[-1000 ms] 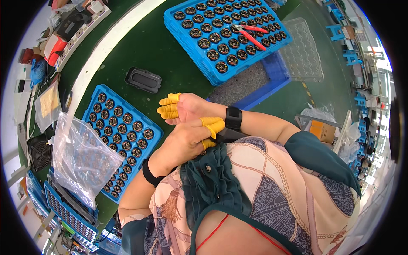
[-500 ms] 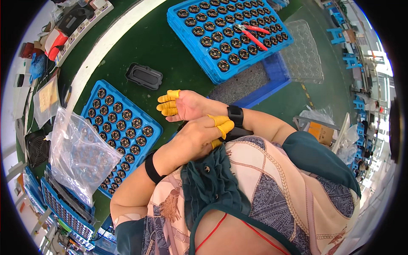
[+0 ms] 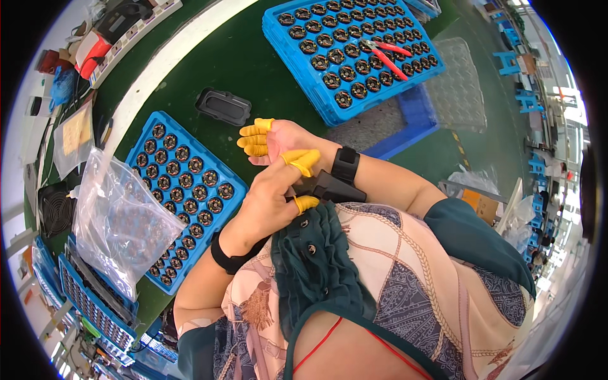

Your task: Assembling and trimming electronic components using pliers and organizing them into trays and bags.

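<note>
My right hand (image 3: 275, 140) lies palm up, its fingers in yellow finger cots reaching left, nothing in the palm. A black watch-like band (image 3: 345, 164) circles that wrist. Beside the band sits a black box-like device (image 3: 339, 189). My left hand (image 3: 269, 196), also in yellow finger cots, has its thumb and fingers apart. Its upper fingers are by my right wrist and its thumb is just beyond the device's left part; whether they touch the device I cannot tell. Another black band (image 3: 229, 256) is on my left wrist.
Blue trays of round motor-like parts stand at the left (image 3: 231, 183) and far right (image 3: 329, 111). Red-handled cutters (image 3: 396, 57) lie on the far one. A black plastic tray (image 3: 223, 106) rests on the green table. A clear bag (image 3: 120, 221) covers part of the left tray.
My left hand's fingers have drawn back left and spread from the thumb, uncovering more of the black device. My right hand stays palm up. The whole view has shifted slightly.
</note>
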`<state>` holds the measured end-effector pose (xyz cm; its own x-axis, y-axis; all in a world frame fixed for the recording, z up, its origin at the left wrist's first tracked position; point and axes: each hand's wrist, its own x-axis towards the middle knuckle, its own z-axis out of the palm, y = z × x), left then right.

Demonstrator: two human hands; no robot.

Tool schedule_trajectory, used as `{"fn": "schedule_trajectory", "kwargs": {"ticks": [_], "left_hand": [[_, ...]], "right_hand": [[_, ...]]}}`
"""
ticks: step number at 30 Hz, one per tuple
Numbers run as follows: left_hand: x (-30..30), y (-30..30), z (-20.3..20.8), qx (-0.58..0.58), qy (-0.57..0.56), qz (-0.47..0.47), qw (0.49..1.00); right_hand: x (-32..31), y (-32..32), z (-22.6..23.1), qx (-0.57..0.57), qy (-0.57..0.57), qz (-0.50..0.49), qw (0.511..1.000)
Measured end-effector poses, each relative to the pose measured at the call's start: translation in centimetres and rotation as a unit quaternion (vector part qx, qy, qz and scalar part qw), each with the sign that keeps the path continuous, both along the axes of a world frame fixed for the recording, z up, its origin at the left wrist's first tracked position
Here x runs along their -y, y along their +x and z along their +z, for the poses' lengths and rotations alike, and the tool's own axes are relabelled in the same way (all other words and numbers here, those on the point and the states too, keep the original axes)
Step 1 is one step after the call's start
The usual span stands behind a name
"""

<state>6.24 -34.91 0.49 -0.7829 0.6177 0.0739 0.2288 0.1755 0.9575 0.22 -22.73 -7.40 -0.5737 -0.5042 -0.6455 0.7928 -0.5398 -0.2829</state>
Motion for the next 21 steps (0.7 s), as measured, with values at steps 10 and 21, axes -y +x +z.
{"fn": "schedule_trajectory", "kwargs": {"ticks": [10,21], "left_hand": [[0.3,1.2,-0.3,-0.086,0.007,0.005,0.996],[0.0,0.6,0.4,-0.118,-0.008,-0.052,0.992]], "right_hand": [[0.2,0.2,-0.7,0.033,-0.008,0.019,0.999],[0.8,-0.6,-0.8,-0.002,0.06,0.013,0.998]]}}
